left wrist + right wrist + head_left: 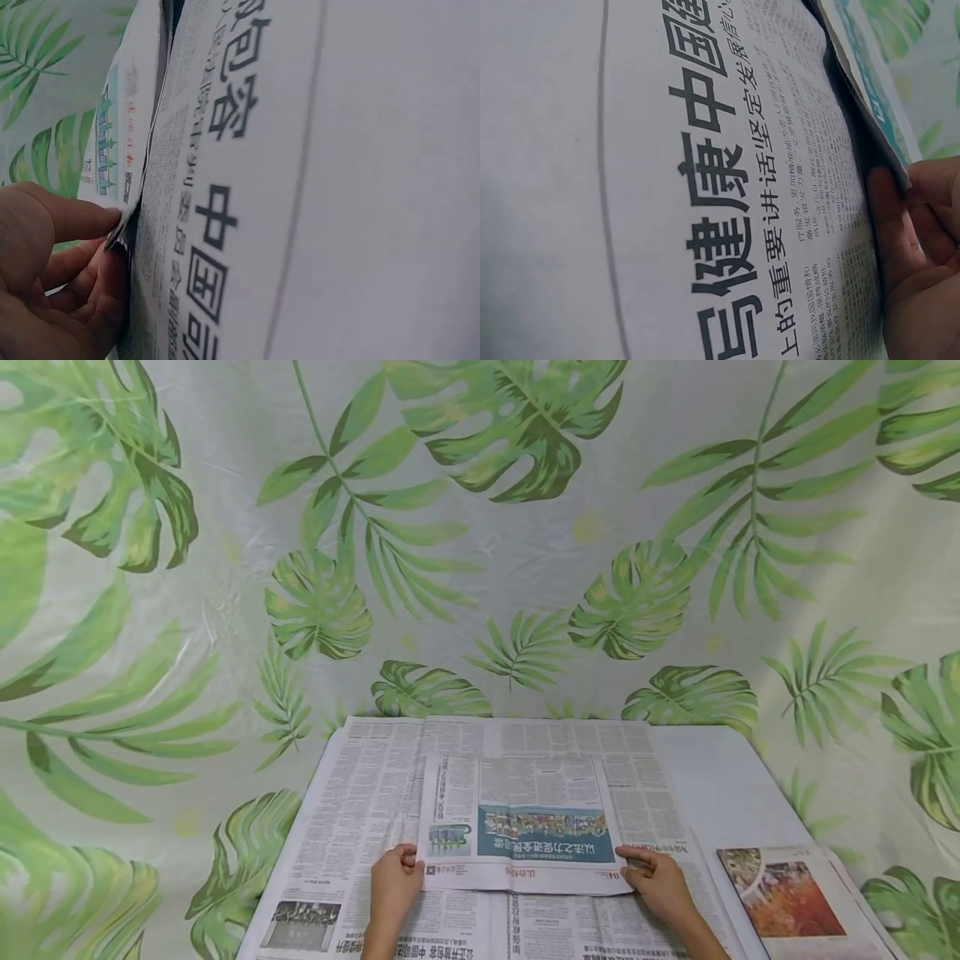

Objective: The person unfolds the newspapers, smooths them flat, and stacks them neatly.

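A folded newspaper point(540, 793) with a teal picture band lies over larger spread newspaper sheets point(360, 793) in the head view. My left hand point(395, 887) pinches its near left corner between thumb and fingers. At the near right corner my right hand point(656, 885) pinches the paper the same way. The left wrist view shows the left hand point(67, 262) with the folded newspaper's edge point(124, 157) between thumb and fingertips, slightly off the sheets below. In the right wrist view the right hand point(922, 247) grips the other corner, with the dark underside of the fold showing.
A white table point(720, 777) carries the spread sheets. On the right lies a magazine or printed booklet point(798, 902) with a red and orange picture. Behind the table hangs a leaf-patterned curtain point(517, 568), reaching down both sides.
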Available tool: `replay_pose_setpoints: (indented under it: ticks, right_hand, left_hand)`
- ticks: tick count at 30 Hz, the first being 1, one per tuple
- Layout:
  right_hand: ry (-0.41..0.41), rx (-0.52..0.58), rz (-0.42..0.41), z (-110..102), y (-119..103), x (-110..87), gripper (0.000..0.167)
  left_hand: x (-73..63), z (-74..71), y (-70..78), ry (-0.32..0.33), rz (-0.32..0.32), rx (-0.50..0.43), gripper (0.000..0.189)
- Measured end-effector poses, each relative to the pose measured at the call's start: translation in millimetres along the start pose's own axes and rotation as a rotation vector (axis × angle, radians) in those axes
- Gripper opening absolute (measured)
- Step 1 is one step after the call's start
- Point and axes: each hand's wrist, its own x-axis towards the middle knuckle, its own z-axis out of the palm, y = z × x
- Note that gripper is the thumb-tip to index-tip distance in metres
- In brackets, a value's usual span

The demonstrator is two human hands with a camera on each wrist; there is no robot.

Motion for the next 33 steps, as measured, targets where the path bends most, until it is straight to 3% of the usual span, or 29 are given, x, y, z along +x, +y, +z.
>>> replay_pose_setpoints:
  ticks: [10,22,33]
  right_hand:
    - [-0.009,-0.007,-0.017,-0.7,1.3,-1.0,0.038]
    - [0.000,-0.026,-0.001,-1.0,1.4,-1.7,0.039]
    - [0.010,0.009,-0.010,-1.1,4.8,-1.9,0.037]
  left_hand:
    - [-4.5,4.7,1.5,0.011,0.029,0.049,0.038]
    - [-5.5,4.9,-0.8,-0.032,0.017,0.006,0.006]
    - [-2.8,0.0,-7.8,-0.085,-0.028,-0.059,0.020]
